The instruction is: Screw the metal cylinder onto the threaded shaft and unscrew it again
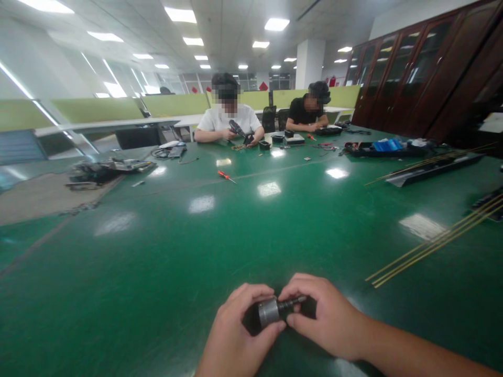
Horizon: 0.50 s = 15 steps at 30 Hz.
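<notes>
Low in the head view, a drill chuck (269,312) with a grey metal body, a black collar and a thin bit lies sideways between my hands, just above the green table (188,262). My left hand (241,324) curls around its grey body, thumb in front and fingers behind. With thumb and fingers, my right hand (326,314) pinches the black collar near the bit (301,299), which points right. Part of the chuck's rear end is hidden by my left hand.
A red screwdriver (223,175) lies mid-table. Thin yellow rods (428,246) lie to the right, near a black metal channel (436,170). Disassembled parts (106,172) sit at left. Across the table, one person (231,118) holds a power drill (237,128); another person (306,112) sits beside them.
</notes>
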{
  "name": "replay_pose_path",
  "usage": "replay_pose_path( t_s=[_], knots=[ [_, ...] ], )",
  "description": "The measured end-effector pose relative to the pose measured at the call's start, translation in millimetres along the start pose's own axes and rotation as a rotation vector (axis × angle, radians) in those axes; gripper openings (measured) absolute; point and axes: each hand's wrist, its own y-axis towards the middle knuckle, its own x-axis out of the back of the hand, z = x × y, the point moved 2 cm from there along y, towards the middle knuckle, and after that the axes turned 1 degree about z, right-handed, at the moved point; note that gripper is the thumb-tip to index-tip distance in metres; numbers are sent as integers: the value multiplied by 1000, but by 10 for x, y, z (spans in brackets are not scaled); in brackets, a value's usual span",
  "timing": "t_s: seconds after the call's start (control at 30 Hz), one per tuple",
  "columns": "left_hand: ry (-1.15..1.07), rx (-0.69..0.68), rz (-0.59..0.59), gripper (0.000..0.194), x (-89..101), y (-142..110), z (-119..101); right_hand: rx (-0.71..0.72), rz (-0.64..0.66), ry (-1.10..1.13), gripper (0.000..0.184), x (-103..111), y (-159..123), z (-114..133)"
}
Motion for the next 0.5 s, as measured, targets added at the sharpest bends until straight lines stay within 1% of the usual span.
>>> replay_pose_path(
  t_s=[0.17,0.5],
  knots=[
    [41,-5,39,20,-16,-21,-19,-17,-10,10,20,22,16,3],
    [69,-39,35,19,-13,-14,-8,-14,-14,-5,12,29,29,-7]
  ],
)
